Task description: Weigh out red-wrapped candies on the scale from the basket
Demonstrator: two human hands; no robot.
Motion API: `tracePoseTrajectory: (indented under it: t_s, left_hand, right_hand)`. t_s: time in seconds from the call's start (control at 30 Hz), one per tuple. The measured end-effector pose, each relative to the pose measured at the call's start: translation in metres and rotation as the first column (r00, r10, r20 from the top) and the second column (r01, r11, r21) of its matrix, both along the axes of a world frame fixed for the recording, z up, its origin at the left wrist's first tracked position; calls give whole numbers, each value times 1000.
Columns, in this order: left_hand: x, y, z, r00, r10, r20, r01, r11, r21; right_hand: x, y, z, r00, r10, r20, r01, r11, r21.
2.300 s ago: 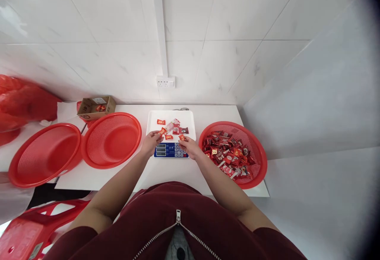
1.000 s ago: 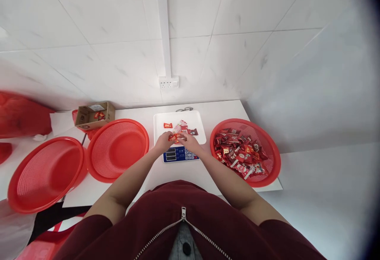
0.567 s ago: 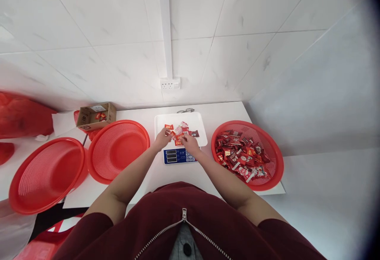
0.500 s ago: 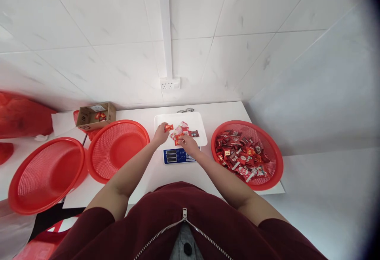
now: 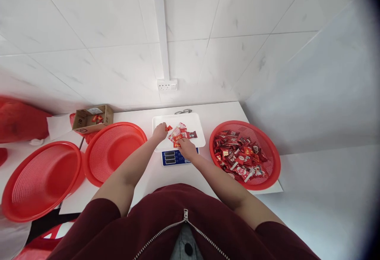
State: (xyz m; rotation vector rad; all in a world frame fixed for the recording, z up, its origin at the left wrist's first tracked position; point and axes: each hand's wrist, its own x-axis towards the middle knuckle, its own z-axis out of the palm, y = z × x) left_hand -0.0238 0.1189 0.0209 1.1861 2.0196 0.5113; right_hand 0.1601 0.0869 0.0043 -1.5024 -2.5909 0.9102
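Note:
My left hand [image 5: 159, 132] is closed in a pinch on a small red candy packet [image 5: 169, 128], over the left side of the white tray [image 5: 198, 125] of a scale. Along the tray's front edge, my right hand [image 5: 187, 148] has its fingertips closed on another small red candy packet [image 5: 176, 145], partly covered by the hand. Between the hands lies a small pile of pink and red wrapped sweets [image 5: 181, 130], with a dark red packet [image 5: 192, 134] at its right end. Below the tray shows the blue scale panel [image 5: 178, 161], partly hidden by my right hand.
On the right stands a red basket [image 5: 278, 165] holding many wrapped sweets [image 5: 239, 155]. Two red baskets [image 5: 115, 153] [image 5: 41, 181] are on the left. Behind them sits a cardboard box [image 5: 89, 127] with a few red packets. Glasses [image 5: 184, 111] lie behind the tray, near the wall socket [image 5: 167, 85].
The packet in my left hand has turned and shows less of its face. My right hand has shifted slightly over the front of the pile. The whole view has swung a little.

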Motion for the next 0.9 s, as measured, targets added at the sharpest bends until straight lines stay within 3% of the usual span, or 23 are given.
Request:
tracePoseTrajectory:
  t_s: [0.1, 0.2, 0.33, 0.5, 0.6, 0.73, 0.9]
  left_hand:
    - [-1, -10, 2, 983, 94, 155, -94, 996, -9]
    - [0, -22, 5, 904, 187, 384, -183, 982, -46]
    - [3, -42, 11, 682, 265, 682, -250, 960, -123]
    - [5, -65, 22, 404, 327, 854, -323, 925, -201]
    - [5, -75, 27, 287, 351, 891, -370, 899, -235]
    - [-1, -86, 29, 189, 401, 897, -470, 838, -276]
    - [-29, -107, 30, 90, 478, 874, -688, 664, -293]
  right_hand:
    - [-2, 2, -4, 999, -43, -8, 42, 999, -29]
    - [-5, 5, -8, 996, -84, -27, 82, 994, -70]
    - [-4, 5, -9, 982, -161, -98, 149, 981, -123]
    - [0, 2, -8, 917, -299, -265, 230, 938, -260]
    - [2, 0, -9, 832, -424, -357, 264, 869, -418]
    - [9, -2, -8, 692, -598, -405, 266, 733, -626]
    - [24, -8, -8, 539, -742, -399, 247, 592, -767]
